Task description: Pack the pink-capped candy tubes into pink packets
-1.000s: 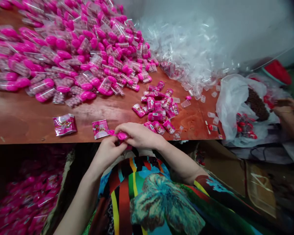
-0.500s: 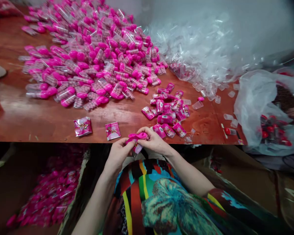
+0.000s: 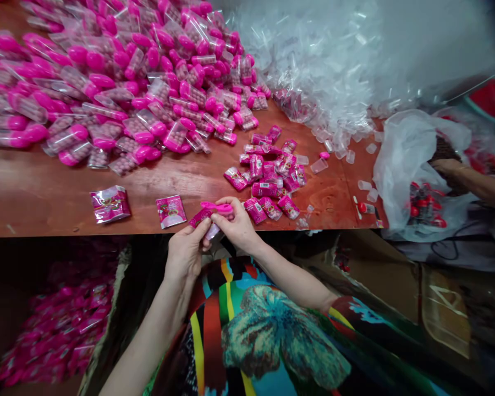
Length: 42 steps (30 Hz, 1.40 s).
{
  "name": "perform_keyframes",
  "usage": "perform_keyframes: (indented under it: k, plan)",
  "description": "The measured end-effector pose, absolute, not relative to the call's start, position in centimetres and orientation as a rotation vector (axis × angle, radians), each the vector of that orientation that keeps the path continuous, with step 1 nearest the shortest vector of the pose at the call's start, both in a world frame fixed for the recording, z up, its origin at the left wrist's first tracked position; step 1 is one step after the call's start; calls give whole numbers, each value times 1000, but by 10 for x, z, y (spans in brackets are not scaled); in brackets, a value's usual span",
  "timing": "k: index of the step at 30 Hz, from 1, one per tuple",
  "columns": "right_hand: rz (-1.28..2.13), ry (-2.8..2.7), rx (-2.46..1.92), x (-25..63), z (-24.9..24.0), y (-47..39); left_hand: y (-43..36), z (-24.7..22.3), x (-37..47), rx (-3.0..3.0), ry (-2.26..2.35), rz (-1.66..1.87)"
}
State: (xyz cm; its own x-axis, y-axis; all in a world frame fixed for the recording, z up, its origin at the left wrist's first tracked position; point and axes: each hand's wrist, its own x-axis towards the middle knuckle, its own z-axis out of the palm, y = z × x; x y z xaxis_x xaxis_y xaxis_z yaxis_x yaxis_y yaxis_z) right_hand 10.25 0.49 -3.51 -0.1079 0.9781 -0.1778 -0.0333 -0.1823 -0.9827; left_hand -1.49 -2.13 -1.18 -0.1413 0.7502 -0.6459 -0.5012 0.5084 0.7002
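Observation:
Both hands meet just over the table's front edge, around a pink-capped candy tube (image 3: pixel 221 209) with pale pink balls partly showing. My right hand (image 3: pixel 238 226) is closed around the tube, its thumb across the front. My left hand (image 3: pixel 186 250) pinches a pink printed wrapper (image 3: pixel 201 215) against the tube's left side; how far the wrapper goes round is hidden by the fingers. Left of the hands, a flat pink printed packet (image 3: pixel 171 211) and a larger stack of packets (image 3: pixel 110 204) lie on the table. Wrapped pink tubes (image 3: pixel 268 188) are heaped beyond my right hand.
A big pile of pink-capped tubes (image 3: pixel 148 104) covers the back left. Clear plastic cups (image 3: pixel 334 71) are heaped behind. At right, another person's arm (image 3: pixel 478 181) reaches by a white plastic bag (image 3: pixel 396 148) near red-capped pieces (image 3: pixel 427 206). Below left stands a box of pink pieces (image 3: pixel 66 319).
The view has shifted, so the table's things appear further left and nearer. The wrapper now sticks out leftward beside the tube. At right, the other person's arm has come further into view.

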Motion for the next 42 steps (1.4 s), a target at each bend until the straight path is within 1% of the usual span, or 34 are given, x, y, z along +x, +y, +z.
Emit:
perform_keyframes:
  k: [10, 13, 17, 20, 24, 29, 33, 36, 42]
  plan:
    - [1478, -1153, -1211, 108, -35, 12, -24, -5, -20, 267, 1161, 1010]
    - [1561, -1194, -1209, 118, -31, 15, -27, -5, -26, 272, 1193, 1020]
    - [1690, -1251, -1131, 134, -24, 15, -28, -5, -35, 281, 1277, 1144]
    - [1794, -1282, -1016, 141, -21, 13, -24, -1, -38, 303, 1220, 1187]
    - [1871, -1250, -975, 138, -25, 8, -20, 6, -35, 319, 1127, 1240]
    - [2120, -991, -876, 126, -31, 4, -23, 11, -33, 455, 1114, 1126]
    - [2223, -880, -860, 122, -31, 5, -21, 9, -42, 425, 1070, 1057]
    - [2259, -860, -877, 123, -29, 6, -12, 5, -51, 291, 1115, 1160]
    - [2200, -1024, -1024, 112, -24, -6, 9, 5, -36, 113, 1046, 1556]
